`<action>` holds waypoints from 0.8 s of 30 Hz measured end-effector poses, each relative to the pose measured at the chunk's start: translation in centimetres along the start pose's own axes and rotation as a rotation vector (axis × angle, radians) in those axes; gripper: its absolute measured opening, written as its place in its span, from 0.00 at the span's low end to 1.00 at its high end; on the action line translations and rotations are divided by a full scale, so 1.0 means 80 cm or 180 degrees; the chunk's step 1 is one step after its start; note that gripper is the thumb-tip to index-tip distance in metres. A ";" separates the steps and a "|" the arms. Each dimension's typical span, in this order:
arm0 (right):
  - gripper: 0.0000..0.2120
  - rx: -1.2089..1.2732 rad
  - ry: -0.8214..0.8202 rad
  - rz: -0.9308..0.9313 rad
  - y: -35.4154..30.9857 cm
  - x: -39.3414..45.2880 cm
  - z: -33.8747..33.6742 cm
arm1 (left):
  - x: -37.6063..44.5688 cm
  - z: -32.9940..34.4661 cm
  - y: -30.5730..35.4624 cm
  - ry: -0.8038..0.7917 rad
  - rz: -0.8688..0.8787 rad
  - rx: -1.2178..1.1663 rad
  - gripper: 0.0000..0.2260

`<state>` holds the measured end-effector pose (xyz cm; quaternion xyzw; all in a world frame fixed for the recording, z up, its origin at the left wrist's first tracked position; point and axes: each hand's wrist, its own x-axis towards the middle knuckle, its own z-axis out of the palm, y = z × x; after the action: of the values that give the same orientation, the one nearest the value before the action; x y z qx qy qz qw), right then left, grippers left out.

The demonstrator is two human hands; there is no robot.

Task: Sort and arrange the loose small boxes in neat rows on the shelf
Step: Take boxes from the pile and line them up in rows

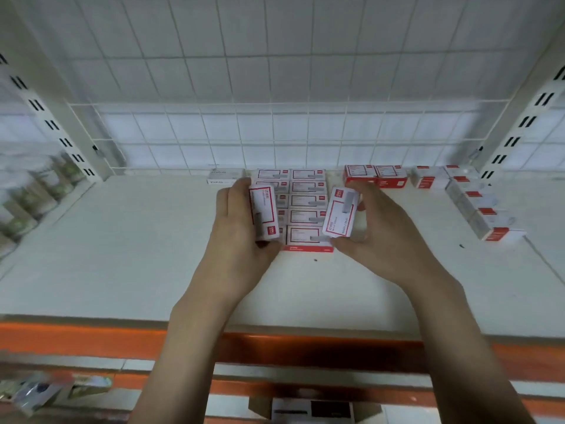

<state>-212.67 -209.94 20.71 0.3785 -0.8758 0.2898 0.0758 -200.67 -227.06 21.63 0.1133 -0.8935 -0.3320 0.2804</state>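
Small white boxes with red frames lie in two neat columns at the middle back of the white shelf. My left hand grips one such box, held on end above the left column. My right hand pinches another white-and-red box, tilted, just right of the right column. Part of the left column is hidden behind my left hand and its box.
Red boxes stand at the back right, with a slanting row of loose white-and-red boxes further right. A flat white box lies at the back left. A wire grid backs the shelf; an orange rail edges its front.
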 end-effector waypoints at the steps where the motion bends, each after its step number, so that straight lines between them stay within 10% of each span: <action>1: 0.34 0.0001 0.0004 0.0034 -0.010 0.000 0.005 | 0.000 -0.007 -0.007 -0.0011 0.0067 -0.0010 0.36; 24: 0.35 -0.0003 0.0116 0.0285 -0.063 -0.058 0.005 | -0.047 -0.033 -0.018 -0.0065 -0.0075 0.0076 0.29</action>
<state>-205.79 -210.06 21.00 0.3335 -0.8905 0.2993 0.0790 -196.05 -228.09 20.72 0.1237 -0.8988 -0.3258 0.2660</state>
